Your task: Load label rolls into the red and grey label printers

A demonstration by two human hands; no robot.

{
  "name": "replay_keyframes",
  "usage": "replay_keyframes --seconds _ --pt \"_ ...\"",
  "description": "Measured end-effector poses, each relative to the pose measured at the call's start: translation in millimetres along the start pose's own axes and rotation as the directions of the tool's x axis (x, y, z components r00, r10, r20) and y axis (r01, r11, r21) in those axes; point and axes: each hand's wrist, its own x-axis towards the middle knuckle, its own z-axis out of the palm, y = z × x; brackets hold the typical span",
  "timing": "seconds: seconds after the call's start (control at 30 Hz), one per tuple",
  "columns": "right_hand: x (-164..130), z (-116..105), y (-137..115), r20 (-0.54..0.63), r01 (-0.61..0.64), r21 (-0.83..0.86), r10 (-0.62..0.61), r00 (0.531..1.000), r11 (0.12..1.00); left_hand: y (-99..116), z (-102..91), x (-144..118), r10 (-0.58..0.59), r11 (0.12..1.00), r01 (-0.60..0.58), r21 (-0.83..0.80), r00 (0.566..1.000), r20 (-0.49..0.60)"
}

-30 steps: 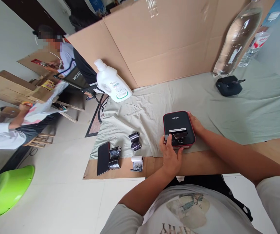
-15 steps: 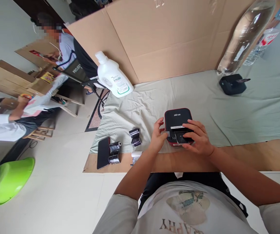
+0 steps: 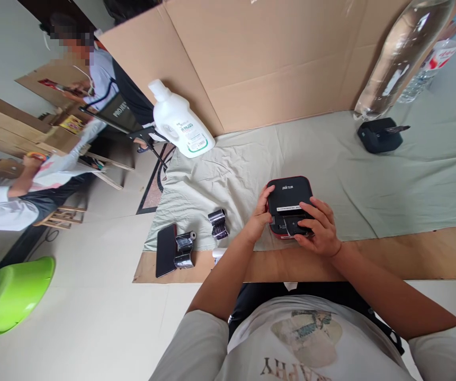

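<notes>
A small black printer with a red base (image 3: pixel 291 194) sits on the pale green cloth (image 3: pixel 390 174) near the table's front edge. My left hand (image 3: pixel 258 221) grips its left side. My right hand (image 3: pixel 317 228) lies over its front part, fingers pressing on the lid by the paper slot. Left of the printer lie rolls of dark ribbon (image 3: pixel 218 224) (image 3: pixel 185 248) and a white roll (image 3: pixel 216 254), partly hidden by my left forearm. A black phone (image 3: pixel 165 250) lies beside them.
A white detergent bottle (image 3: pixel 180 127) lies at the cloth's back left. A clear water bottle (image 3: pixel 400 55) and a small black device (image 3: pixel 379 135) stand at the back right, before a cardboard wall (image 3: pixel 267 58). Other people sit at left. A green basin (image 3: pixel 11 293) is on the floor.
My left hand went from the printer's front to its left side and closed on it. My right hand came from the right side onto the front of the lid.
</notes>
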Motion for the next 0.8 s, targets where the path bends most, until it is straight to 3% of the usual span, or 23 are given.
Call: replay_keyframes --seconds 0.17,0.4,0.53,0.63,0.73,0.8 --pt "0 0 1 0.048 -0.038 0.015 0.038 0.998 0.999 -1 -0.1 -2 0.063 0.99 -0.057 -0.126 0.997 0.047" --pt "3 6 9 -0.086 0.125 0.181 -0.111 0.99 0.975 -2 1.6 4 0.052 0.994 -0.047 -0.097 0.997 0.057" --pt "3 3 8 -0.121 0.102 0.204 -0.078 0.99 0.974 4 0.9 5 -0.005 0.999 0.006 0.043 1.0 -0.014" --pt "4 2 10 -0.148 -0.007 0.249 0.045 0.988 0.968 19 -1.5 3 -0.007 0.974 0.018 0.224 0.999 -0.047" --pt "5 5 17 -0.168 -0.171 0.354 0.242 0.955 0.919 40 2.1 7 0.101 0.849 -0.004 0.529 0.983 -0.155" --pt "6 9 23 -0.164 -0.244 0.421 0.338 0.927 0.874 51 10.5 14 0.172 0.717 -0.049 0.696 0.979 -0.109"
